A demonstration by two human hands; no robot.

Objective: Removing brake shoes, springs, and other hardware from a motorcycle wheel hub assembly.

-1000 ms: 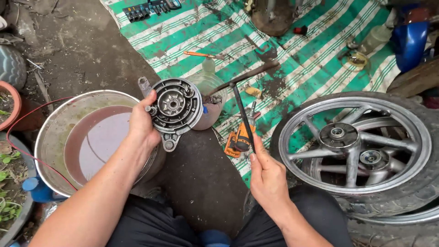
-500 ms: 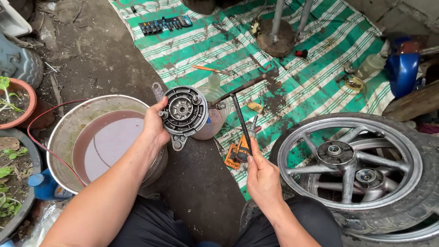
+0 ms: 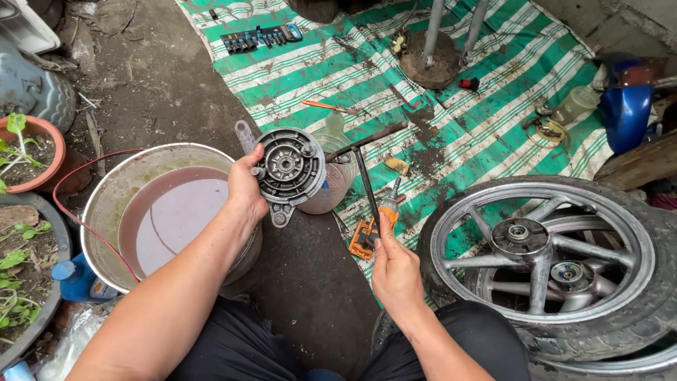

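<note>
Your left hand (image 3: 243, 187) clamps the round brake hub plate (image 3: 288, 168) by its rim, face toward you, held just beside the metal basin (image 3: 106, 204) of murky liquid. Your right hand (image 3: 396, 271) is closed round the T-handle wrench (image 3: 367, 185), upright so its bar meets the plate's edge.

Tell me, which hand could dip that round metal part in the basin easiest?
Probably the left hand: it holds the round metal part right beside the basin of liquid. The right hand grips a T-handle wrench, farther away.

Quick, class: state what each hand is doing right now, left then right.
Left hand: closed, gripping the round grey brake hub plate.
Right hand: closed around the shaft of the dark T-handle wrench.
</note>
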